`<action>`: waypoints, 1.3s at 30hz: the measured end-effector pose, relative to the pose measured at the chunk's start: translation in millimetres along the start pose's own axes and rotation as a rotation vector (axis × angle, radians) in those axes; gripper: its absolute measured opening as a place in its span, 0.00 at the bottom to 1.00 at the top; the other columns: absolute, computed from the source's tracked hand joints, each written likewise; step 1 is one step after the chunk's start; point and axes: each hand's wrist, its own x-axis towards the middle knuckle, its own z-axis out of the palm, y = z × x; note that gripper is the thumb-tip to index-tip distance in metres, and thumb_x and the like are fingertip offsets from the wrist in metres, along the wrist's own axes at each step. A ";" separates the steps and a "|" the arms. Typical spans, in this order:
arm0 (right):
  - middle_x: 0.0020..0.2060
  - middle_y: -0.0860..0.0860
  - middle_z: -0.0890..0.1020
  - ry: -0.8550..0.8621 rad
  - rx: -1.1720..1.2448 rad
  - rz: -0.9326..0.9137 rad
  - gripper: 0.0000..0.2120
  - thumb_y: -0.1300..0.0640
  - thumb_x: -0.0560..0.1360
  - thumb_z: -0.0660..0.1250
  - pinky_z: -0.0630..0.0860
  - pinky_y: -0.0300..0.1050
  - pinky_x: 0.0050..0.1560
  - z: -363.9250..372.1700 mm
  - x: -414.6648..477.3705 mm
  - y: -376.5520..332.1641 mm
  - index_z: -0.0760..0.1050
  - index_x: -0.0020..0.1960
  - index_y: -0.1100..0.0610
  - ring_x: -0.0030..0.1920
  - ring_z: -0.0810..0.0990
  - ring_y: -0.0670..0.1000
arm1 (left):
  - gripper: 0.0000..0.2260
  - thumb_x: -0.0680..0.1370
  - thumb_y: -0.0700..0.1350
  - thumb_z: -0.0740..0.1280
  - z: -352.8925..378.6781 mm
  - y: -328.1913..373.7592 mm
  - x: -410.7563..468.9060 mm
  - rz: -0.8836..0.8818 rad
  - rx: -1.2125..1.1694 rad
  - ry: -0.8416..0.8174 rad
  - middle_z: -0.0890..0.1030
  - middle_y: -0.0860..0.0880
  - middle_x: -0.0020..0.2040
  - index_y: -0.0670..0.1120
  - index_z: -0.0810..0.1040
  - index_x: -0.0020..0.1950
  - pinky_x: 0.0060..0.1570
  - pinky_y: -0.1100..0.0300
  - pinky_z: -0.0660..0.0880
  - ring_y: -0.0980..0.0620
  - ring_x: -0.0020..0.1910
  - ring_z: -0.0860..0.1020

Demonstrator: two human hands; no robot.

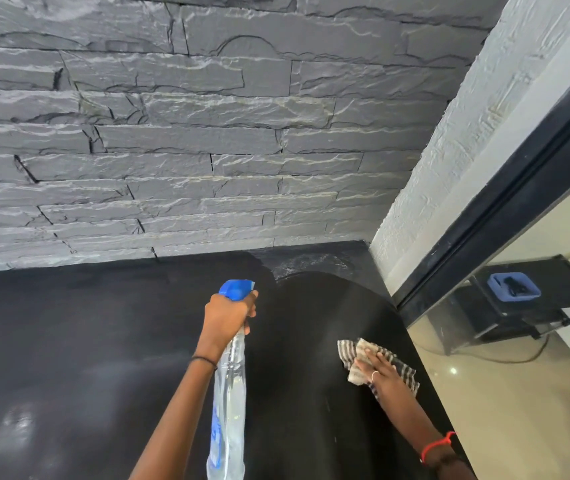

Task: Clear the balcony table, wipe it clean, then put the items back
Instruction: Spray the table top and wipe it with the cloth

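The black table top (pixel 86 323) runs along the grey stone wall. My left hand (pixel 228 315) grips the neck of a clear spray bottle (pixel 229 393) with a blue trigger head, held above the middle of the table and pointing toward the wall. My right hand (pixel 378 370) lies flat on a striped grey and white cloth (pixel 352 355), pressing it onto the table near the right edge. A darker wet arc covers the right part of the surface, while the left part looks dull and smeared.
The grey stone wall (pixel 172 150) rises directly behind the table. A white textured pillar (pixel 449 150) and a black-framed glass pane (pixel 536 188) close off the right side. Through the glass a black box with a blue tray (pixel 514 287) shows.
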 end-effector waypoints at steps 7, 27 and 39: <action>0.78 0.52 0.50 -0.036 -0.001 0.129 0.31 0.70 0.77 0.57 0.42 0.40 0.76 -12.4 44.2 15.3 0.55 0.77 0.54 0.78 0.48 0.49 | 0.10 0.75 0.45 0.69 44.7 34.1 34.7 0.019 0.017 0.024 0.79 0.46 0.32 0.40 0.79 0.39 0.28 0.62 0.74 0.53 0.20 0.74; 0.78 0.48 0.47 -0.023 0.060 0.222 0.33 0.69 0.78 0.57 0.40 0.45 0.76 -3.7 45.9 19.0 0.50 0.78 0.49 0.78 0.44 0.50 | 0.12 0.77 0.46 0.69 160.2 86.9 38.3 0.110 0.050 -0.196 0.78 0.45 0.31 0.43 0.75 0.36 0.27 0.65 0.73 0.53 0.23 0.74; 0.78 0.49 0.51 0.100 0.088 0.184 0.31 0.70 0.78 0.55 0.43 0.46 0.78 -11.6 48.7 21.5 0.55 0.77 0.51 0.78 0.45 0.50 | 0.09 0.76 0.46 0.70 115.3 55.8 12.8 0.028 -0.008 -0.084 0.79 0.45 0.33 0.42 0.78 0.39 0.28 0.61 0.73 0.50 0.23 0.73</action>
